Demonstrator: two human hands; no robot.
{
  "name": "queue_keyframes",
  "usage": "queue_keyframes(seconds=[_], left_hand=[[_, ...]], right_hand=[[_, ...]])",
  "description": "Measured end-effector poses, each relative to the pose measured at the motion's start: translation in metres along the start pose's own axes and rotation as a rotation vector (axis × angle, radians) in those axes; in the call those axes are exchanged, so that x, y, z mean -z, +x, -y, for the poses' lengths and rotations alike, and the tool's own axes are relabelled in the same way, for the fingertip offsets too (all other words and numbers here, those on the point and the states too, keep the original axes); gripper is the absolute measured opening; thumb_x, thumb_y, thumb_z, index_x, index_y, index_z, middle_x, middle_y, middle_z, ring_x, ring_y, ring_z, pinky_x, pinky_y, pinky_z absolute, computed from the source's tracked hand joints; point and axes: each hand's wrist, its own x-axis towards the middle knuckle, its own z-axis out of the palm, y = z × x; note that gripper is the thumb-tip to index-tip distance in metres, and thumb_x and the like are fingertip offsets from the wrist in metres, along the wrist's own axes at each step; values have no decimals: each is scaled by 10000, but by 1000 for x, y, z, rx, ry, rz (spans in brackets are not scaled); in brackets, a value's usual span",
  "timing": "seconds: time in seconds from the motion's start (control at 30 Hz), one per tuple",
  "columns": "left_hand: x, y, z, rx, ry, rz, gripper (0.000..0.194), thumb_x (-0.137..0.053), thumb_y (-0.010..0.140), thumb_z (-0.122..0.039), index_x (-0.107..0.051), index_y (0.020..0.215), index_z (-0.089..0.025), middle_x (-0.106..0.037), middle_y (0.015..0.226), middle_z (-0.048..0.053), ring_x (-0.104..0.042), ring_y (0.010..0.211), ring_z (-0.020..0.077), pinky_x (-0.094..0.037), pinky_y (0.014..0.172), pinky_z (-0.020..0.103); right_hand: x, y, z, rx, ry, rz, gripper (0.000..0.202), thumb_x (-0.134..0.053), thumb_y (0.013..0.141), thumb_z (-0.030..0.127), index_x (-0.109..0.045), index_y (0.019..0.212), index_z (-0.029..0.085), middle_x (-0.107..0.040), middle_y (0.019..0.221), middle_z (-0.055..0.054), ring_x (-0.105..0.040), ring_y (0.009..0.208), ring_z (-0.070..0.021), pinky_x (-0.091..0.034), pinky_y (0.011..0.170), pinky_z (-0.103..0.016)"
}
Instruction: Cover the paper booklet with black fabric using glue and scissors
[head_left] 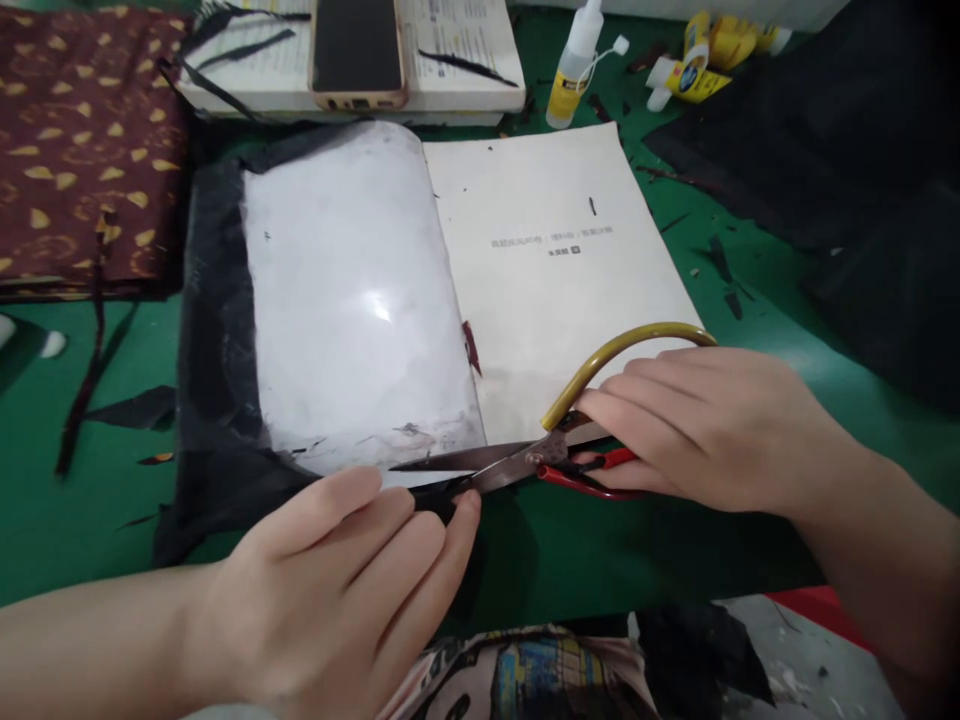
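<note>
An open book (555, 300) lies before me, its left cover (345, 300) white inside with black fabric (217, 340) wrapped round the edges. My right hand (712, 430) grips scissors (517, 463) with one yellow-green and one red handle. Their blades are parted and point left along the cover's near edge, by the fabric there. My left hand (337, 590) is closed at that same edge, fingertips close to the blade tips and pinching the black fabric. How much fabric sits between the blades is hard to make out.
Behind the book, a phone (358, 50) rests on another book (465, 60). A glue bottle (574, 70) and yellow tubes (697, 70) stand or lie at the back. Patterned maroon fabric (90, 150) covers something at left; black cloth (862, 170) spreads at right. Scraps dot the green table (97, 520).
</note>
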Motion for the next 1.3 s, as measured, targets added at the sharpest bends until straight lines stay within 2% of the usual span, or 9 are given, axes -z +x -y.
queue_keyframes(seconds=[0.2,0.37,0.63,0.9,1.3], left_hand=[[0,-2,0,6,10,9,315,-454,835,-87,-620,1098,-33,-592,733,50,-533,706,211,-398,707,387],[1,-1,1,8,0,7,327,-457,823,-106,-629,1095,-51,-560,740,48,-497,707,207,-395,700,384],[0,-2,1,14,8,11,313,-460,837,-134,-625,1096,-72,-572,773,46,-501,723,203,-399,725,385],[-2,-3,-1,23,-14,10,342,-472,810,-103,-612,1117,-46,-588,766,59,-517,715,216,-401,721,401],[-2,-4,-1,33,-31,2,331,-488,815,-102,-614,1115,-40,-610,756,57,-524,711,216,-409,715,401]], right_hand=[[4,3,6,-40,39,-11,220,-459,963,277,-625,952,133,-663,784,-61,-515,632,-165,-342,576,-323],[4,2,8,-46,29,-3,234,-482,952,296,-612,1021,114,-673,808,-75,-538,657,-185,-350,569,-334],[0,1,5,-47,40,23,229,-509,939,301,-600,1005,101,-675,773,-81,-555,631,-189,-352,549,-335],[0,1,4,-9,42,25,278,-519,937,331,-604,1036,86,-697,800,-84,-581,643,-194,-358,548,-335],[0,-1,6,-42,41,34,257,-506,936,315,-604,1023,93,-718,814,-80,-628,646,-215,-381,550,-346]])
